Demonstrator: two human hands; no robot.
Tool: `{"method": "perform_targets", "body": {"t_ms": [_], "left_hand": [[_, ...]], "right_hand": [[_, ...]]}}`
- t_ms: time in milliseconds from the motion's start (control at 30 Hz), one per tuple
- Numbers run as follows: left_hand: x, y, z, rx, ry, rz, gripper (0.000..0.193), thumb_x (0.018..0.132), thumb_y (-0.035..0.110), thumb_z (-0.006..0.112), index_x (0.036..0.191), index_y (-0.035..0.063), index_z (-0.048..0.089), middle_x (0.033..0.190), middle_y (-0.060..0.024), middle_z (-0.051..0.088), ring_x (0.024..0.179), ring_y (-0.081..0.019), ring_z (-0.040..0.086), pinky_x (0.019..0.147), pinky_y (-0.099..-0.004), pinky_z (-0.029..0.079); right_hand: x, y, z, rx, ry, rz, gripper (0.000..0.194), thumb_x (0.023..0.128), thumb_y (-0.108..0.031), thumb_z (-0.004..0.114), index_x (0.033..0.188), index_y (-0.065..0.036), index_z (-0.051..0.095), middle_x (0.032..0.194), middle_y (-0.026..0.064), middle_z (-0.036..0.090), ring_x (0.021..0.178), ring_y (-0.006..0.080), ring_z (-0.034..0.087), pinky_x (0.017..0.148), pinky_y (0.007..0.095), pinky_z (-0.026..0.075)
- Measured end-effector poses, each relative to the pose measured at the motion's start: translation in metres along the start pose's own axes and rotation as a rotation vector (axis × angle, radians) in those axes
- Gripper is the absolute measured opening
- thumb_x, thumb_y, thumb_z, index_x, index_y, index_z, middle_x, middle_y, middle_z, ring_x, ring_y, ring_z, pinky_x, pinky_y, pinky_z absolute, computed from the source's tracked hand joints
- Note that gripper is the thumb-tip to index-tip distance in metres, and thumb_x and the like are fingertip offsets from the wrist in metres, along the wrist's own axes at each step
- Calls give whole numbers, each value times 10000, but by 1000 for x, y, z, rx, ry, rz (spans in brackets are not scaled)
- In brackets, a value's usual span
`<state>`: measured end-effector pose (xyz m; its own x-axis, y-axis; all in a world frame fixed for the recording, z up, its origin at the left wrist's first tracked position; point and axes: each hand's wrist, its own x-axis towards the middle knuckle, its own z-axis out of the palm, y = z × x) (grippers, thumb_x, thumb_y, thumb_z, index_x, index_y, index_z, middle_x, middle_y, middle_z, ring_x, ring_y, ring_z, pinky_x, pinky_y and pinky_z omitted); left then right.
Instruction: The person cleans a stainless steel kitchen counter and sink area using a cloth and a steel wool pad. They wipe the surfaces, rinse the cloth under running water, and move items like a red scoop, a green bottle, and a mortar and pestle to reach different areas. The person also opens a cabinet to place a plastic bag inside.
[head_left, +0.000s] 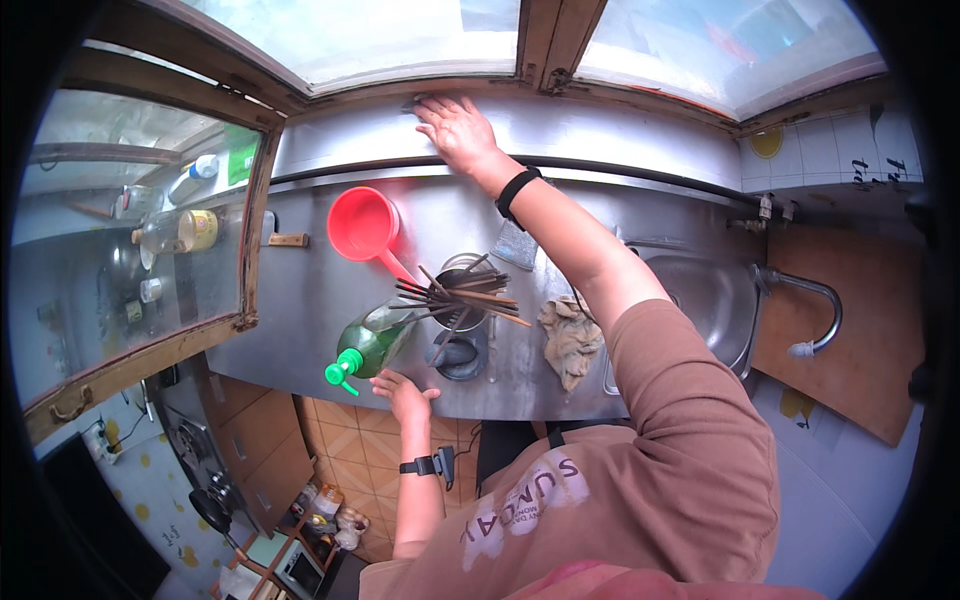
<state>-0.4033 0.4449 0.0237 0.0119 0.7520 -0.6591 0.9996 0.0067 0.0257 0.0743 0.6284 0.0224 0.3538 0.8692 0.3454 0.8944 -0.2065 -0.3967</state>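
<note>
My right hand (459, 135) lies flat, fingers spread, on the metal ledge (600, 135) below the window; a small dark thing, perhaps a cloth, shows at its fingertips, mostly hidden. At the counter's front edge is my left hand (405, 396), fingers apart and empty, beside a green pump bottle (375, 341). Between the hands, chopsticks (469, 292) fan out across a round metal container. A red plastic dipper (362, 223) rests to their left. Right of the chopsticks are a grey scouring cloth (514, 244) and a crumpled beige rag (570, 341). A dark stone-like mortar (457, 356) stands below the chopsticks.
An open wood-framed window sash (255, 225) juts over the counter at left, near a wooden-handled knife or cleaver (288, 239). At right are a metal sink (701, 300), a curved faucet (832, 307) and a wooden board (840, 337). Bottles show through the sash glass.
</note>
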Motion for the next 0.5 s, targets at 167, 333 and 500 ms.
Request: {"method": "perform_targets", "body": {"t_ms": [167,333,500], "left_hand": [[3,-7,4,62,36,25,1480,659,247,1034,1667,-139,22,1698,-488,6,1600,-631,91,1308,-544,314],[5,-6,3,40,15,1,1495,656,216,1033,1667,-137,-11,1704,-478,-10,1603,-629,69,1312,-551,301],[10,-13,12,61,45,32,1497,646,200,1038,1665,-144,-4,1699,-486,-9,1606,-622,76,1309,-555,308]], "right_hand": [[-50,46,-46,-130,51,78,481,1107,-374,508,1540,-180,590,1573,68,607,1459,330,523,1266,534,352],[-116,111,-120,-325,-63,219,509,1152,-394,428,1643,-263,470,1654,59,537,1503,384,476,1309,535,284],[-184,206,-171,-703,-56,464,544,1162,-433,351,1642,-221,495,1667,49,527,1561,350,427,1354,517,189]]}}
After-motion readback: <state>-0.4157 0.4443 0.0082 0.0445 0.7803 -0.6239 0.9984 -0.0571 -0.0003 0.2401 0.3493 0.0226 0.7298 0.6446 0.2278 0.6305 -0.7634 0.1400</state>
